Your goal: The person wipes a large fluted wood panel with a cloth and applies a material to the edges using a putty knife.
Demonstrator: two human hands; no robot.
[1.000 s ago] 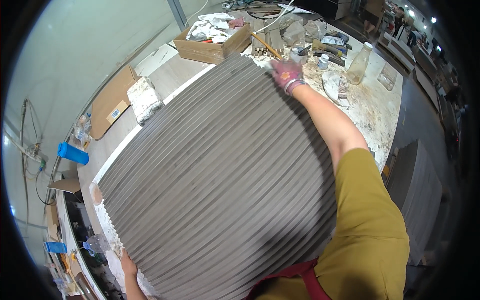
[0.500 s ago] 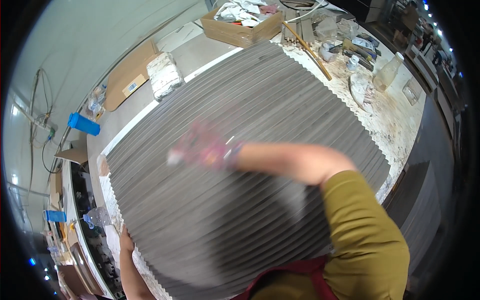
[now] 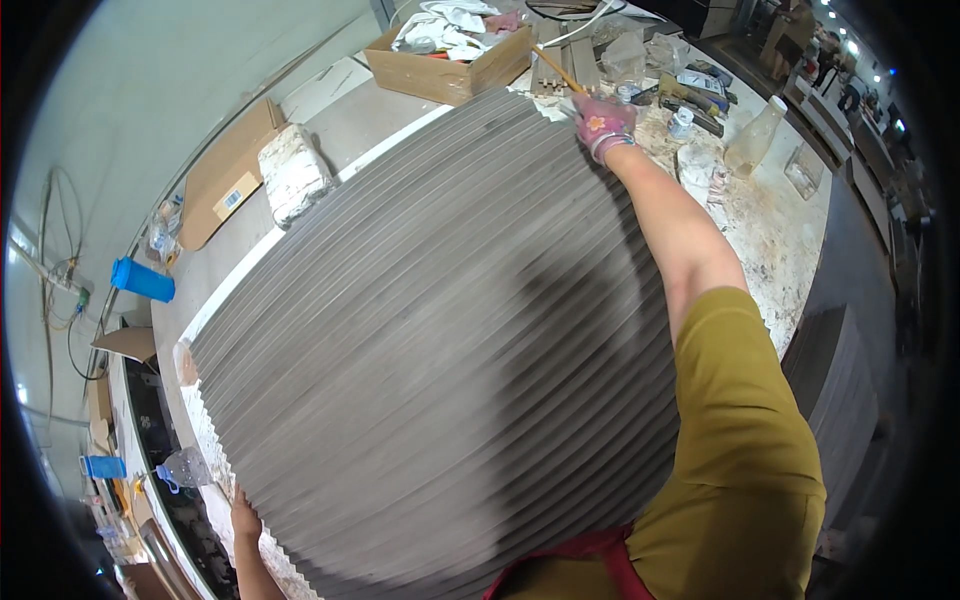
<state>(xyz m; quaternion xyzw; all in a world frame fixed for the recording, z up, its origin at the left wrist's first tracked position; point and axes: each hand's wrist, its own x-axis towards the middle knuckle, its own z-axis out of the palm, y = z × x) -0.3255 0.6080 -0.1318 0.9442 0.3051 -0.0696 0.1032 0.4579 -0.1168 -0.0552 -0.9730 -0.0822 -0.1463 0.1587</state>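
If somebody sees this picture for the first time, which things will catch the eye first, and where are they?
First comes the big grey ribbed panel, which fills the middle of the view and covers most of the workbench. Next, the right hand in a pink glove reaches to the panel's far edge and grips a thin stick, while the bare left hand rests at the near left edge. A cardboard box of rags sits at the top.

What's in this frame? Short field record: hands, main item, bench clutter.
right hand: pink glove, at the far edge of the slat stack, holding a thin wooden stick
left hand: bare, at the stack's near left edge
slat stack: grey overlapping slats, fanned across the bench
behind: cardboard box of rags, plastic bottle
left side: blue cup
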